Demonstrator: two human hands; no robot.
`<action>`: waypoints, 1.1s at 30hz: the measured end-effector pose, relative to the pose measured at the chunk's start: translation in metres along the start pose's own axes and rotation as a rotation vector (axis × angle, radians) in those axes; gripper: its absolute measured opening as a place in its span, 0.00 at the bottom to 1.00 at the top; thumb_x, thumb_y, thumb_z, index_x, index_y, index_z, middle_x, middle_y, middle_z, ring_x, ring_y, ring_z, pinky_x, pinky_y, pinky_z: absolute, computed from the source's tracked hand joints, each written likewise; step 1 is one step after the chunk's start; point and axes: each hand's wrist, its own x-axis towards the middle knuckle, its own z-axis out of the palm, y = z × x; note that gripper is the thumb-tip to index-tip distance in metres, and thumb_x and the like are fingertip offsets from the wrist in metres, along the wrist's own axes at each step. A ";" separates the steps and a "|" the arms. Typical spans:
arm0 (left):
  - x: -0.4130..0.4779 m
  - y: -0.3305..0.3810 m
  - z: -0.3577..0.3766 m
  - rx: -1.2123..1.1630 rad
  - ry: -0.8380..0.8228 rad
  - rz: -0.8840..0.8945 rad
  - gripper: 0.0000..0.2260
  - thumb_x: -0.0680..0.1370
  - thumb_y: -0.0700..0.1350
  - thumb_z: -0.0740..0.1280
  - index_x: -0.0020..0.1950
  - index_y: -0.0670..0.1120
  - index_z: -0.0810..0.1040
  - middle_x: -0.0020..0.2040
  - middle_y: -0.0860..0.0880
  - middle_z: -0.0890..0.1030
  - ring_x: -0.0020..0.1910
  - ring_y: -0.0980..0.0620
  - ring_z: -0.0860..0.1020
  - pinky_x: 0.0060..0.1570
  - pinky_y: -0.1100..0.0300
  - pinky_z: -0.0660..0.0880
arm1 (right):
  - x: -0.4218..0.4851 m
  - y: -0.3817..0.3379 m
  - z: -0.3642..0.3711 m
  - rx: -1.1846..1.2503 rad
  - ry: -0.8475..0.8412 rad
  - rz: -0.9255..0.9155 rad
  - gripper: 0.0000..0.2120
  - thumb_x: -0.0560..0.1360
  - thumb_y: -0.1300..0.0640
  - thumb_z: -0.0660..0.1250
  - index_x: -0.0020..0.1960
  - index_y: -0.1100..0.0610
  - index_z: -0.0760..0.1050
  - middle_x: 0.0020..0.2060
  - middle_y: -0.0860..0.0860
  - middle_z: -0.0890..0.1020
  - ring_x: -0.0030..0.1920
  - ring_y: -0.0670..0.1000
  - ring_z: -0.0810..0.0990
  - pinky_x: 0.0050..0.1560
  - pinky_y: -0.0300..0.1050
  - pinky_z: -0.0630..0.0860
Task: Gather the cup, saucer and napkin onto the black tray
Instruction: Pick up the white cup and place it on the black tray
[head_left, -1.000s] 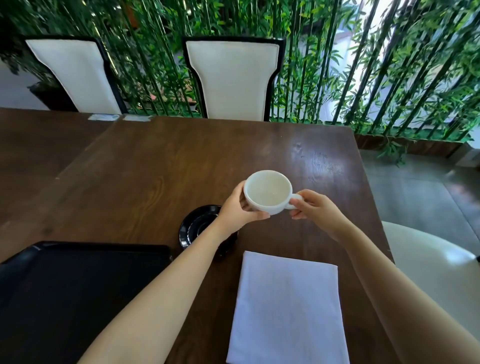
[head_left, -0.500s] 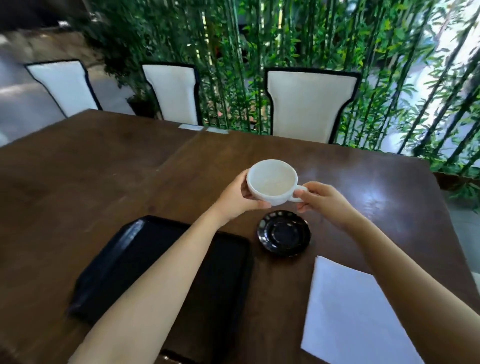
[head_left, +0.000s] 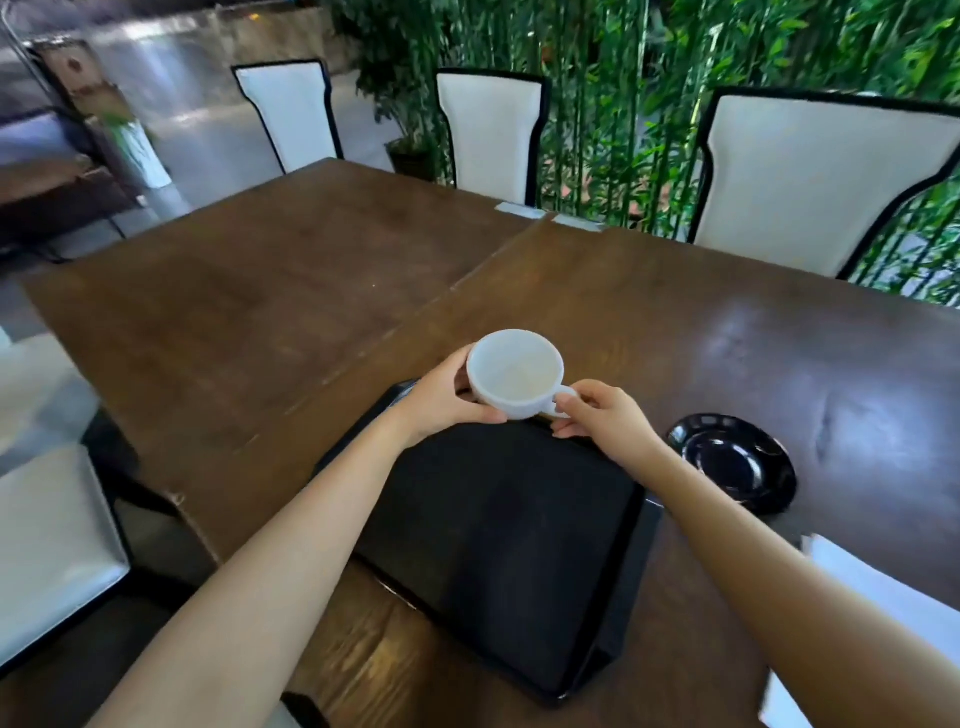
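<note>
The white cup (head_left: 515, 375) has travelled from above the black saucer (head_left: 731, 460) to the black tray's (head_left: 509, 545) far edge. The left hand (head_left: 445, 400) cradles its wall while the right hand (head_left: 602, 418) pinches its handle, probably to steady the set-down. Saucer and white napkin (head_left: 878, 597) wait on the table (head_left: 311, 291), right of the tray.

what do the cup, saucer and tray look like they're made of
Cup: most likely glazed white ceramic, going by its thick rim and smooth, softly shiny wall.
Saucer: probably black glazed ceramic; sharp bright reflections show a glossy finish.
Tray: looks like matte black plastic, with a dull floor and only a faint sheen on the raised rim; the exact material is uncertain.
</note>
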 end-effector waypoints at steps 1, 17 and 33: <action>-0.001 -0.008 -0.005 0.003 -0.003 -0.012 0.37 0.64 0.40 0.78 0.67 0.59 0.66 0.62 0.62 0.72 0.60 0.66 0.72 0.45 0.76 0.73 | 0.003 0.003 0.010 0.006 -0.004 0.009 0.12 0.78 0.58 0.62 0.53 0.67 0.75 0.43 0.56 0.82 0.43 0.55 0.83 0.56 0.54 0.79; 0.023 -0.103 -0.046 0.060 0.048 -0.121 0.37 0.64 0.38 0.78 0.66 0.58 0.66 0.61 0.60 0.73 0.60 0.61 0.71 0.59 0.61 0.66 | 0.074 0.046 0.090 -0.206 -0.076 0.098 0.05 0.79 0.56 0.61 0.49 0.57 0.74 0.42 0.53 0.80 0.49 0.56 0.83 0.58 0.55 0.79; 0.035 -0.134 -0.058 0.042 0.001 -0.199 0.38 0.63 0.40 0.79 0.66 0.60 0.64 0.65 0.55 0.72 0.66 0.54 0.69 0.68 0.53 0.66 | 0.088 0.074 0.106 -0.271 -0.091 0.052 0.10 0.79 0.54 0.60 0.53 0.59 0.76 0.45 0.55 0.80 0.45 0.51 0.80 0.48 0.46 0.80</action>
